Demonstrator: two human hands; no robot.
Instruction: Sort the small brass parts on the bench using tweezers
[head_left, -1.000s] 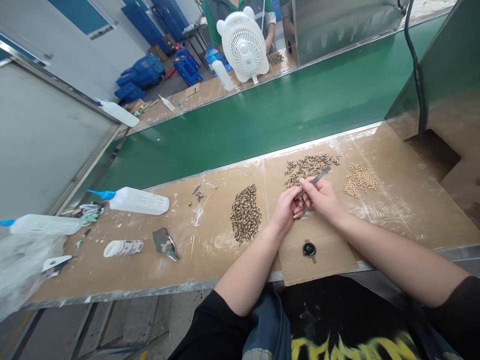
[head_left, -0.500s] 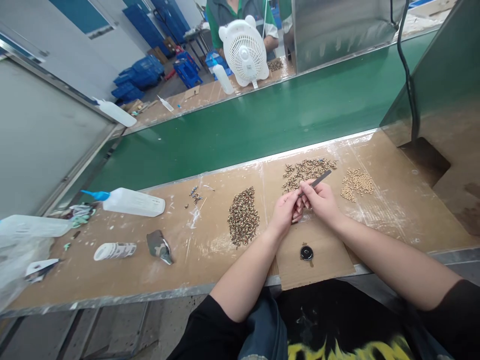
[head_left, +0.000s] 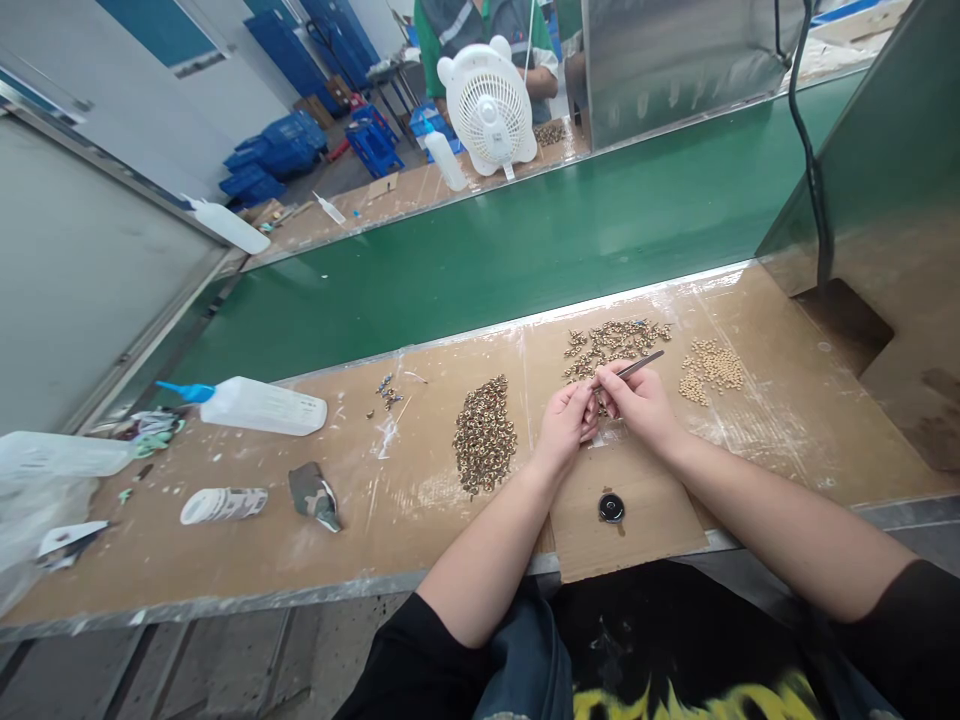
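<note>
Over on the far side of the green belt (head_left: 480, 250), there's a white fan (head_left: 491, 110) with bear-like ears, and a person (head_left: 450, 25) in a vest right behind it! A squeeze bottle (head_left: 445, 162) stands just beside the fan, blue stools (head_left: 373, 148) on the floor beyond. Near left, a blue-nozzled bottle (head_left: 262, 406) lies on its side, so does a white tub (head_left: 223, 506), a camouflage scrap (head_left: 311, 494) close by, and a black cable (head_left: 810, 150) hangs at right!

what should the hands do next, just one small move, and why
Probably hold the left hand steady and nudge the tool slightly with the right hand: the right hand grips it, and its lower end points in at the left hand. Any piece there is hidden.
</note>
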